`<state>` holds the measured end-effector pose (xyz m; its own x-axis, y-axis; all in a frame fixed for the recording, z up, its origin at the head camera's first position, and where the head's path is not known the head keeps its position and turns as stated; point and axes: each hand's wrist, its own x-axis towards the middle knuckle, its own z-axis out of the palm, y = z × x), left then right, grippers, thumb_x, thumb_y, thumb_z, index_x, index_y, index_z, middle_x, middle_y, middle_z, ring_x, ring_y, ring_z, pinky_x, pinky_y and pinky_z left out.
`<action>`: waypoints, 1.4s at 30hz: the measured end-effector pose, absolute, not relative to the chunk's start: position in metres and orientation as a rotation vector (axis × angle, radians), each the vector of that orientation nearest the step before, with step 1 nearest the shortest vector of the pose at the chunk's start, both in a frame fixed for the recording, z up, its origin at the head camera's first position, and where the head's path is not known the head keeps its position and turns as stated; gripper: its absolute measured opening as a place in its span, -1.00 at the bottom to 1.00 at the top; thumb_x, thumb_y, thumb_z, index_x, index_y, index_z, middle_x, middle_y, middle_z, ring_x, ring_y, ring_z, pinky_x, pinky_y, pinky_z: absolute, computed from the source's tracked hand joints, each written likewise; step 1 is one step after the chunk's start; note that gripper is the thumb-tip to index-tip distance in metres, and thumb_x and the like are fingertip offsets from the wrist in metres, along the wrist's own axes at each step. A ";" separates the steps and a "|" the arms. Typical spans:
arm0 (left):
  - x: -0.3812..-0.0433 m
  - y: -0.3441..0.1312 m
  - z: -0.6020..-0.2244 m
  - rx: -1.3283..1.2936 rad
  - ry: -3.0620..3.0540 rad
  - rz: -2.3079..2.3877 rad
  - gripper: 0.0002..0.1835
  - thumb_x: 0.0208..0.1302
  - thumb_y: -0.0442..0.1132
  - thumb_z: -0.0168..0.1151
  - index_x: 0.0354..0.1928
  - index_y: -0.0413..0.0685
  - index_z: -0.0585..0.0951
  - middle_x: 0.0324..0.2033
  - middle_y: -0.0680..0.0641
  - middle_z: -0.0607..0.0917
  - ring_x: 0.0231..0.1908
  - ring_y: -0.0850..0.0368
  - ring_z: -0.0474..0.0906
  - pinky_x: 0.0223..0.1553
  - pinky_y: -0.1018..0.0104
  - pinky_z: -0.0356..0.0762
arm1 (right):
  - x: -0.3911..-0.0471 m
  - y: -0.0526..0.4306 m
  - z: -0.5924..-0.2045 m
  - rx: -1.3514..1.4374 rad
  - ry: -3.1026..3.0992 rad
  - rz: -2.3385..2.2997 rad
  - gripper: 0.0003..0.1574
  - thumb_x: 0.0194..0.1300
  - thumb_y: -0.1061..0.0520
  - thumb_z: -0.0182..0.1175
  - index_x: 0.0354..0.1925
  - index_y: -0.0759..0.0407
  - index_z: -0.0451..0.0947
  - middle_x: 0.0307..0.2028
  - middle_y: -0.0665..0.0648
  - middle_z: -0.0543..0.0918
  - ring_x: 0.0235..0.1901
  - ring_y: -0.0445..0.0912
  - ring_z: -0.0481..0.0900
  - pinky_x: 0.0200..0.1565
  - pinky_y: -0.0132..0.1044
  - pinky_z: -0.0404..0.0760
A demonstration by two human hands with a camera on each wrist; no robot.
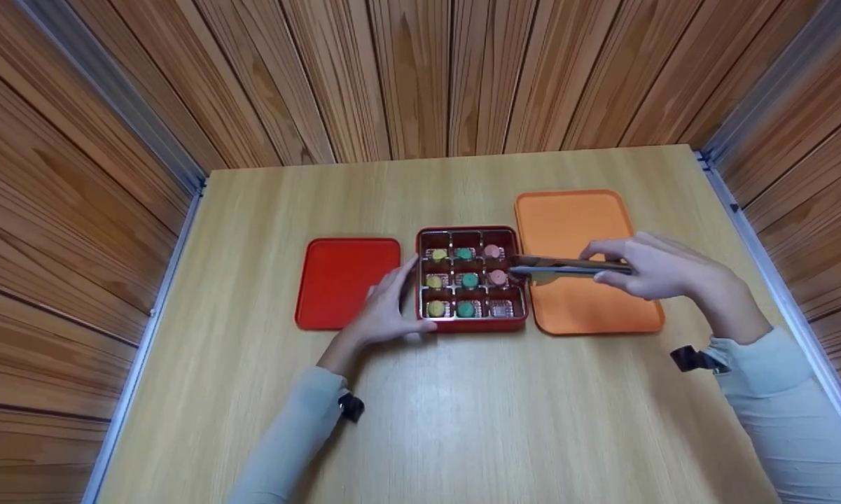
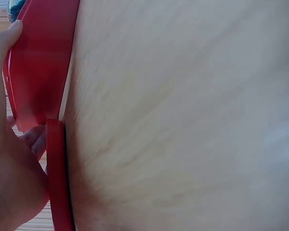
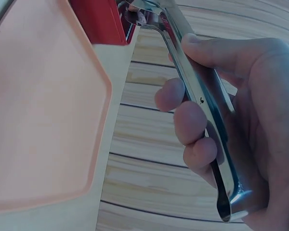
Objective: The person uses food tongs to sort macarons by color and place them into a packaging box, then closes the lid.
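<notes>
A red box [image 1: 480,325] with a clear nine-compartment liner stands mid-table. Small round pieces sit in it: yellow ones [image 1: 435,281] in the left column, green ones [image 1: 470,281] in the middle, and pink ones [image 1: 492,251] in the back and middle right compartments. Bare liner shows at front right. My left hand [image 1: 381,311] rests against the box's front left corner, thumb on the front wall and fingers fairly straight along the left side. My right hand [image 1: 655,269] grips metal tongs [image 3: 200,91], whose tips reach over the middle right compartment, by the pink piece there.
A red lid-like tray [image 1: 339,280] lies left of the box, close to my left hand. To the right lies an orange tray [image 1: 595,311], with the tongs crossing above it. Wood-patterned walls [image 1: 420,77] stand around the table.
</notes>
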<state>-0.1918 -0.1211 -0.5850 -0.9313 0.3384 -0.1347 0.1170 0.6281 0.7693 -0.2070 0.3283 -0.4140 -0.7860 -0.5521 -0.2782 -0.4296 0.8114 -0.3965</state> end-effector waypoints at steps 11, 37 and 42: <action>-0.193 -0.122 -0.585 0.390 2.597 1.188 0.46 0.07 0.43 0.67 0.87 0.46 -0.07 0.81 -0.11 0.22 0.80 -0.21 0.11 0.77 -0.56 -0.08 | -0.205 0.311 -0.422 -0.824 2.596 -0.425 -0.69 0.64 0.07 0.33 0.26 -0.09 0.69 -0.57 -0.16 0.36 -0.66 -0.28 0.24 -0.56 -0.40 0.19; -0.193 -0.121 -0.586 0.376 2.592 1.180 0.47 0.05 0.48 0.64 0.87 0.46 -0.09 0.81 -0.06 0.20 0.80 -0.18 0.09 0.78 -0.54 -0.09 | -0.198 0.302 -0.432 -0.782 2.548 -0.436 -0.67 0.63 0.05 0.32 0.27 -0.13 0.70 -0.56 -0.14 0.38 -0.63 -0.21 0.30 -0.52 -0.35 0.27; -0.192 -0.121 -0.586 0.389 2.607 1.179 0.46 0.05 0.43 0.66 0.87 0.45 -0.06 0.79 -0.10 0.25 0.78 -0.18 0.13 0.76 -0.57 -0.05 | -0.198 0.301 -0.433 -0.805 2.552 -0.439 -0.68 0.61 0.11 0.32 0.24 -0.10 0.71 -0.57 -0.16 0.37 -0.65 -0.26 0.25 -0.52 -0.37 0.21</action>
